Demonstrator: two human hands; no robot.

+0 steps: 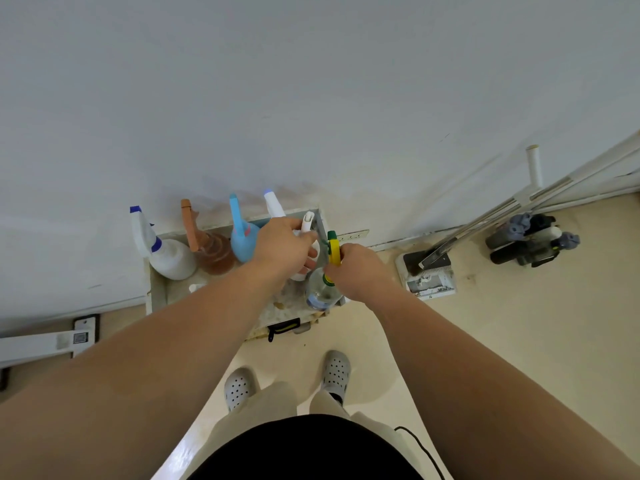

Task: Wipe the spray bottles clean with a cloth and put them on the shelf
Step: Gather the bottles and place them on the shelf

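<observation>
At the shelf (154,289) edge by the wall, both hands are busy w/ bottles: left hand (282,242) is wrapped around a white spray bottle (307,224), fingers closed on its neck & body, trigger head poking up past the knuckles; right hand (360,270) is closed on the yellow-green trigger (333,249) of a clear bottle (320,289), which hangs just below that hand over the shelf's near right corner. The two bottles sit just beside each other, maybe touching, can't tell. Out to the left of the left hand, four more stand in a row vs. the wall: white w/ light-blue tip (273,202), blue (242,239), amber w/ orange head (207,251), white w/ dark-blue collar (166,252). No cloth visible in either hand, so whether these two are wiped yet is unclear. Judging by the row, most seem shelved; the two in hand look like the last to set down. Clear bottle looks see-through w/ a blue label; shelf surface looks stained.
</observation>
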